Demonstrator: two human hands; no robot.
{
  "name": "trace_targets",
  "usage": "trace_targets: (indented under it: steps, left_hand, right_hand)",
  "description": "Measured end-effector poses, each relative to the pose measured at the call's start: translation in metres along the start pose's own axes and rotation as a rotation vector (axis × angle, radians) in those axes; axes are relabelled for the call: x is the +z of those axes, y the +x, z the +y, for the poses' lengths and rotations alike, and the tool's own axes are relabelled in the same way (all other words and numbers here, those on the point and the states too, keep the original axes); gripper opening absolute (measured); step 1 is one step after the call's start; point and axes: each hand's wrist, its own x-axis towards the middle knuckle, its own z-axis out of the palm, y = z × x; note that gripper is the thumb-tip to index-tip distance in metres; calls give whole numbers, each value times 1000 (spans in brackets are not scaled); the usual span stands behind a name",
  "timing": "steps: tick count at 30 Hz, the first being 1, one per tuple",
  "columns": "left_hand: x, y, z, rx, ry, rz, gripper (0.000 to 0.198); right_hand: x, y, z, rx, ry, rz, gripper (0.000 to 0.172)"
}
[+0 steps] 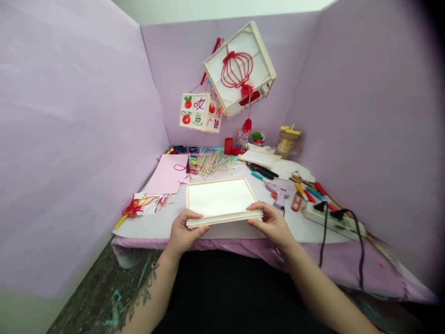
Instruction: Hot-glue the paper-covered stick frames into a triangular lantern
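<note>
Head view: left hand point(182, 232) and right hand point(273, 222) pinch near corners of the panels point(220, 197), likely to square them; glue gun point(276, 191) lies beyond the right grip.

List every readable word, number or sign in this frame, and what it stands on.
"欢" in purple: on the small lantern, left face, top right.
"意" in green: same face, bottom right; blurred, so uncertain.
Right face: three characters, too blurred to read.
On the big lantern: a drawn red lantern, no text.
The panel in the left hand and right hand: blank.
On the power strip: nothing readable.
</note>
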Motion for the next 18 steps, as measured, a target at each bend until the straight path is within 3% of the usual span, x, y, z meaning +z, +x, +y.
trace_targets:
  steps: [8,15,18]
  left_hand:
    - [1,-1,1,102,89,-19,24]
    - [1,-1,1,96,23,-22,21]
    - [1,-3,0,72,34,18,20]
  right_hand:
    - [3,-1,3,39,61,35,32]
    - [8,-1,5,48,8,19,25]
    - [-1,1,1,0,-94,-45,44]
